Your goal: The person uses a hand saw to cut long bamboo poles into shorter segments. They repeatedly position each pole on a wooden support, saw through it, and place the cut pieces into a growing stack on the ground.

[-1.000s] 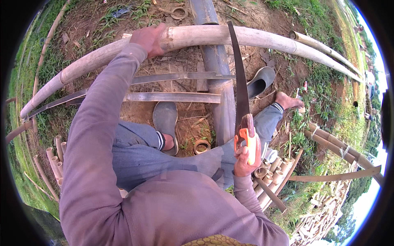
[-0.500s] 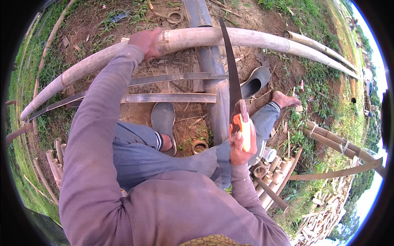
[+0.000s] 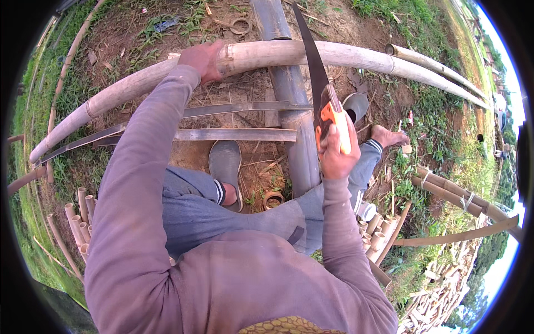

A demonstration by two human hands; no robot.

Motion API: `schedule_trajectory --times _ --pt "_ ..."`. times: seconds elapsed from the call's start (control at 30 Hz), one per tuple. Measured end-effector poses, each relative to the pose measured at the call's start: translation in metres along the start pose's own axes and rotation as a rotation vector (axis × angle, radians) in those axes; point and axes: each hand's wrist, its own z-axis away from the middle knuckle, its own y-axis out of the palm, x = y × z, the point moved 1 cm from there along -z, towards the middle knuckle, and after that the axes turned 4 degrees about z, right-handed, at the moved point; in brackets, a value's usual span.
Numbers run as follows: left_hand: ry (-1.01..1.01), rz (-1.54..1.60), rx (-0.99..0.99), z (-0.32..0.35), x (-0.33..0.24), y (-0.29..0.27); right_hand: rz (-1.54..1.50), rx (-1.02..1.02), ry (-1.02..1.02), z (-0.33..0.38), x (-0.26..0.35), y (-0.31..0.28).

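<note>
A long, pale bamboo pole (image 3: 267, 54) runs across in front of me, laid over a thick dark grey pole (image 3: 300, 145). My left hand (image 3: 201, 59) is closed round the bamboo, left of the crossing and beside a joint ring. In my right hand (image 3: 339, 150) is a hand saw (image 3: 315, 64), gripped by its orange and pale handle. Its long dark blade points away from me and overlaps the bamboo in view, just right of the crossing. Whether the teeth touch the bamboo I cannot tell.
Two split bamboo strips (image 3: 239, 134) lie across the grey pole nearer me. Short cut bamboo pieces (image 3: 378, 239) stand at right, with more pieces (image 3: 78, 222) at left. A loose grey shoe (image 3: 356, 106) and a bamboo ring (image 3: 272, 199) lie on the ground. Tied bamboo poles (image 3: 450, 192) are farther right.
My right hand has pushed forward and slightly right with the saw, so the blade reaches farther past the bamboo. My left hand keeps its hold on the bamboo.
</note>
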Motion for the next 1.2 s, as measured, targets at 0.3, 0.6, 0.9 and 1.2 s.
schedule_trajectory --times 0.3,0.6,0.9,1.2 --pt "0.003 -0.017 -0.043 -0.008 -0.004 0.02 -0.09 -0.014 -0.036 -0.006 -0.011 0.007" --pt "-0.042 -0.008 0.034 -0.002 0.003 0.001 -0.022 0.042 0.026 0.062 0.001 -0.041" --pt "-0.003 -0.019 -0.028 -0.01 -0.015 0.005 -0.006 0.022 -0.014 -0.062 0.007 0.02" --pt "0.002 -0.006 0.007 -0.011 0.003 0.013 0.062 0.036 -0.063 0.066 -0.012 -0.045"
